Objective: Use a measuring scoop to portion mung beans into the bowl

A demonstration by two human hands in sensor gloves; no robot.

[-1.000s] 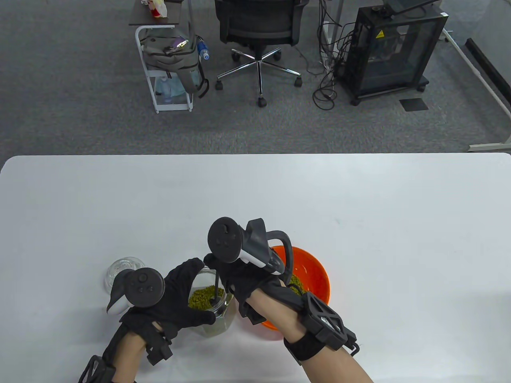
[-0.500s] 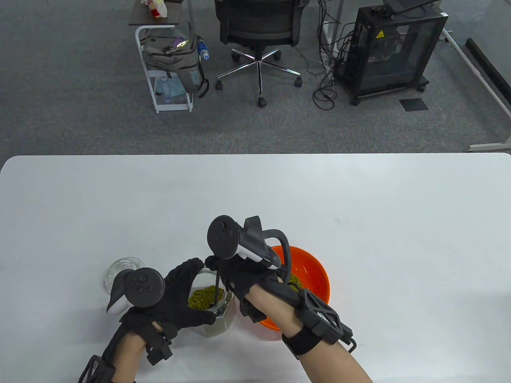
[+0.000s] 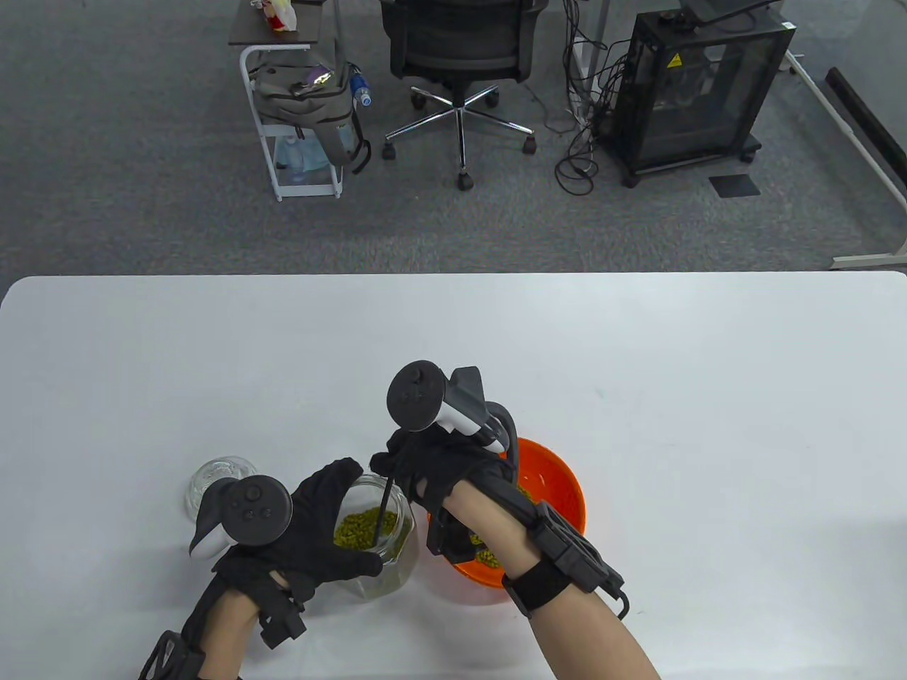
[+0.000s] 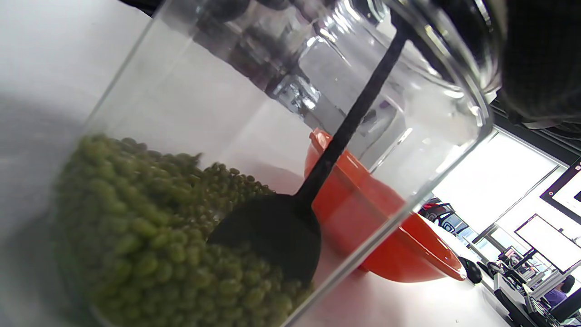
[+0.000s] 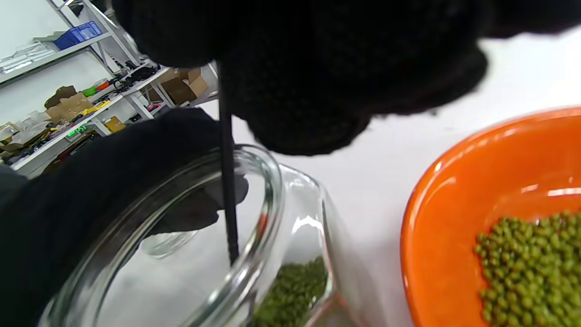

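The black measuring scoop (image 4: 272, 231) stood inside the clear glass jar (image 3: 386, 528), its rounded matte cup half sunk in the heap of small green mung beans (image 4: 150, 227) while its thin straight handle rose up through the jar's mouth. The jar had smooth, thick walls and a rolled round rim, and it stood on the white desk (image 3: 638, 397). The right hand (image 3: 432, 471), in a black knit glove, kept its grip pinched on the top end of the handle, fingers curled close above the rim. The left hand (image 3: 312, 524), gloved the same, held its grip wrapped round the jar's side, thumb on the far wall and fingers on the near one. Just right of the jar, close beside it, sat the glossy orange bowl (image 3: 563, 489), round and shallow-sided, with a loose layer of beans lying in its bottom. Behind the left hand a clear round glass lid (image 3: 212, 478) lay on the desk.
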